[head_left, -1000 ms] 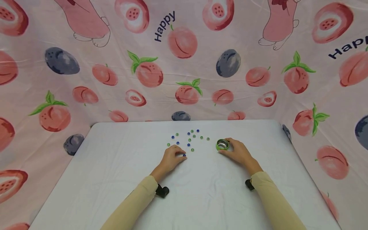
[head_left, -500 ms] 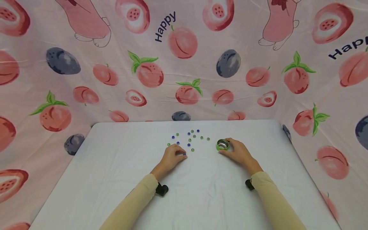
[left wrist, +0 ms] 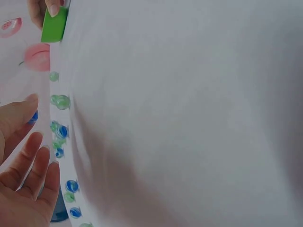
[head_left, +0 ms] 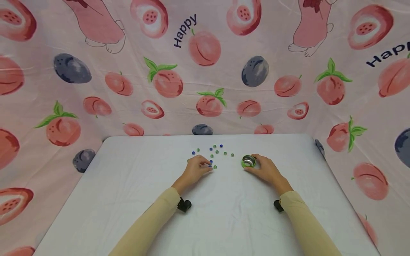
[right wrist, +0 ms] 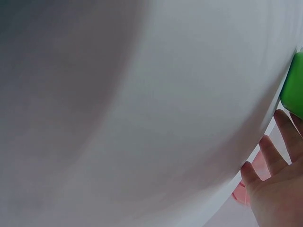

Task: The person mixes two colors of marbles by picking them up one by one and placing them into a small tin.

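We see left sleeve (head_left: 147, 220) and right sleeve (head_left: 306, 220): both long, plain, pale beige-khaki cloth, lightly creased, cuffs (head_left: 172, 195) of same cloth. Left hand (head_left: 194, 169) and right hand (head_left: 266, 169) bare. We note black left wrist camera (head_left: 184, 205), round-ended, just beside cuff; black right wrist camera (head_left: 278, 206), blocky.

Head view softly, evenly lit; wrist views dim, greyish, perhaps slightly blurred, broad shadows across white table (left wrist: 189, 94)

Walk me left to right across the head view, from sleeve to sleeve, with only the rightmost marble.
Left sleeve, left hand, rightmost green marble, green cup, right hand, right sleeve.
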Motion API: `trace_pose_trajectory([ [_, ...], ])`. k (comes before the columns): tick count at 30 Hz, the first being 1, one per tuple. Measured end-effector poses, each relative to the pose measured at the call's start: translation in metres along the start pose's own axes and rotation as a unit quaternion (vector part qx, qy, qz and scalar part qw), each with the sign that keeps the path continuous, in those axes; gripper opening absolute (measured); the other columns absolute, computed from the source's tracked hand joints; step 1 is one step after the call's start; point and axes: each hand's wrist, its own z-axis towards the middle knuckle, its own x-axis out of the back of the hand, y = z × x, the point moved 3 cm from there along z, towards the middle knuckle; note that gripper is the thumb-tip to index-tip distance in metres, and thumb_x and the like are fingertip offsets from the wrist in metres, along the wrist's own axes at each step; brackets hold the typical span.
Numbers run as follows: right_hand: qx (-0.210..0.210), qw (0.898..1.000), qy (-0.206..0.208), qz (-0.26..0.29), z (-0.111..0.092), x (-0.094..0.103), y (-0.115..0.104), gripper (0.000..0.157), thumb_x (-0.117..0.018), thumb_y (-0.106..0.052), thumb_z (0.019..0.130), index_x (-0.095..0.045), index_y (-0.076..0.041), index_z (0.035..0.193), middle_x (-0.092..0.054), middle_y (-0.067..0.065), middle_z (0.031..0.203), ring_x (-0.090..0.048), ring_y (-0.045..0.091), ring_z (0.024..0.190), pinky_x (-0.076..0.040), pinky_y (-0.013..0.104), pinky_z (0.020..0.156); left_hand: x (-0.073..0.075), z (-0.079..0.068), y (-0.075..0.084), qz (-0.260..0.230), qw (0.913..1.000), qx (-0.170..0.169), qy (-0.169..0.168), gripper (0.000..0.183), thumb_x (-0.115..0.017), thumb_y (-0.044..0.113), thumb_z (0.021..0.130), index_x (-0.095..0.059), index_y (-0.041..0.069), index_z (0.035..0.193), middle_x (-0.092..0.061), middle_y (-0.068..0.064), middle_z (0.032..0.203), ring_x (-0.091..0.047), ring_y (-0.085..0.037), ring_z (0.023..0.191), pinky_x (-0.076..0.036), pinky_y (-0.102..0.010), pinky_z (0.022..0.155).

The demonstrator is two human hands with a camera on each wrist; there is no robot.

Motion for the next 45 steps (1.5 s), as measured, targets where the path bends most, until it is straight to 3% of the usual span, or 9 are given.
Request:
trace_pose_trajectory([
  [12,0.002,1.0,0.004,-0.004,-0.001,0.001,-0.002,0.06,-0.082,-0.034,0.093,-0.062,0.001,0.137,-0.069,0.022,0.131,-0.063,0.043,0.127,-0.047,0.059,0.109,-0.008,0.012,0.014,-0.024,0.9995,-0.019,-0.006,0.016,-0.084,0.007,0.089,-0.08,-0.001,0.102,-0.072,-0.013,0.104,-0.066,-0.032,0.101,-0.056,-0.046,0.092],
  [22,-0.002,1.0,0.0,-0.005,-0.002,0.001,-0.002,0.061,-0.082,-0.035,0.093,-0.062,0.001,0.138,-0.069,0.023,0.132,-0.062,0.044,0.128,-0.047,0.06,0.11,-0.02,0.022,0.024,-0.006,0.9992,-0.039,-0.008,0.015,-0.084,0.007,0.089,-0.081,-0.002,0.101,-0.074,-0.014,0.104,-0.068,-0.032,0.101,-0.058,-0.043,0.09],
  [45,0.001,1.0,-0.001,-0.003,0.0,0.001,0.0,0.062,-0.082,-0.035,0.094,-0.061,0.001,0.139,-0.068,0.023,0.134,-0.062,0.043,0.129,-0.047,0.06,0.11,-0.061,0.05,0.053,0.0,0.9986,-0.024,-0.048,0.017,-0.081,0.01,0.094,-0.081,0.0,0.107,-0.074,-0.014,0.112,-0.068,-0.031,0.107,-0.056,-0.039,0.094],
])
